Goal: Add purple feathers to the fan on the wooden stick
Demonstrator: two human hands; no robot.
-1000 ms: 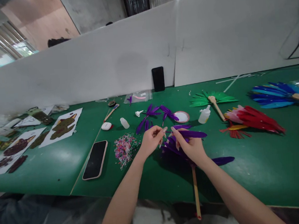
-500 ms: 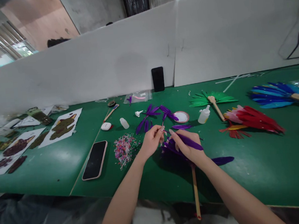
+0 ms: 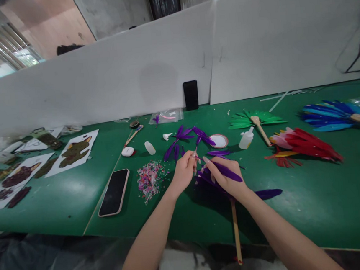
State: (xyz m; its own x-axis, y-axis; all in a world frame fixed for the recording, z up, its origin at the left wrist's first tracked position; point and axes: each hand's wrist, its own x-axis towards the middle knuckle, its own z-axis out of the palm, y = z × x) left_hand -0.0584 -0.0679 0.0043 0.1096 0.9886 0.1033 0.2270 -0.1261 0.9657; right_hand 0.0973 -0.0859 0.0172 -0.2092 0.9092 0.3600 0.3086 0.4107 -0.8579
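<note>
Step in hand, my read: working the thin end of one feather between both hands, above the fan. Right grip (image 3: 230, 185) pinches a purple feather (image 3: 230, 173), its vane lying back over the hand. Left grip (image 3: 184, 170) has thumb and fingertips pressed together just beside it; too small to tell if anything sits between them. Purple fan (image 3: 207, 179) is on the surface (image 3: 313, 220) under my hands, wooden handle (image 3: 236, 231) pointing toward me past the edge. Loose feather (image 3: 268, 193) right of the fan, more purple feathers (image 3: 182, 134) beyond my left grip, squeeze bottle (image 3: 246, 139) beyond the right. Next move calls for a light, steady fingertip pinch near the shaft end, vane kept uncrushed, fan undisturbed.
</note>
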